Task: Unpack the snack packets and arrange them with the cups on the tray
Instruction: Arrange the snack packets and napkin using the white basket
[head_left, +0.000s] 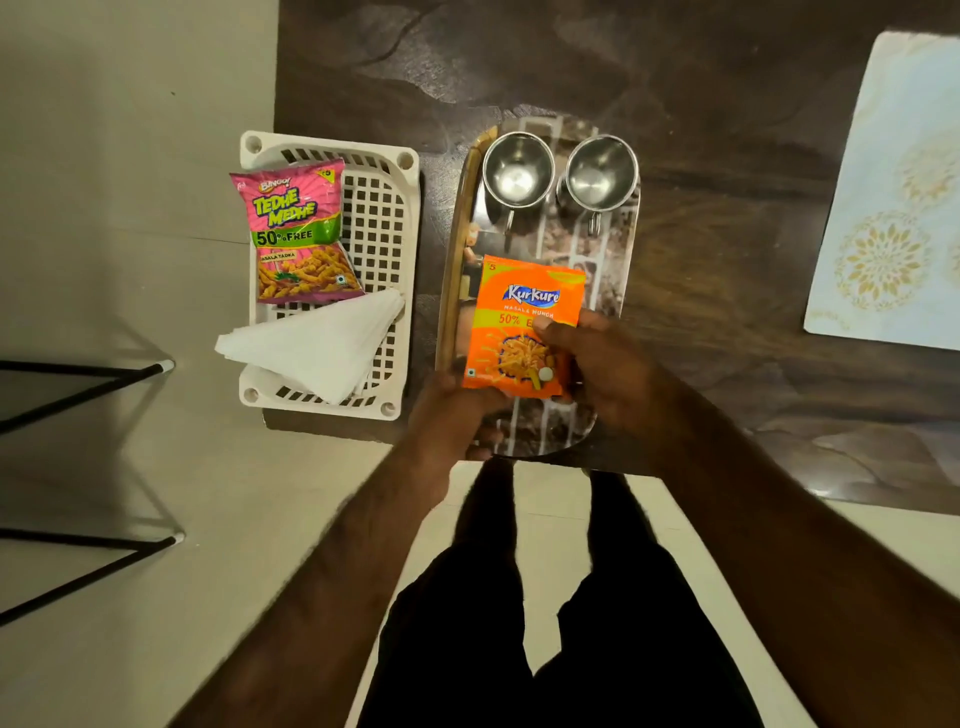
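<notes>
The person is putting the first snack on the tray (451, 270). Both hands hold the orange packet (524, 322) at the near end of the tray, close to the near edge of the table (727, 130). The right hand (605, 366) pinches the packet's right side, with the thumb lying on top and the fingers tucked under. The left hand (449, 415) grips the near left corner; I cannot see its fingertips well. Neither hand is spread wide; both are closed on the packet. Two shiny cups (517, 169) stand side by side at the far end of the tray, apart from the packet. I think the next move is to lay the orange packet flat, let go, and then reach left. The pink packet (298, 234) waits in the white basket (387, 208), at its far left corner, just beside the tray. White napkins (311, 343) lie at the basket's near end, touching the pink packet, so the hand should lift the packet alone.
</notes>
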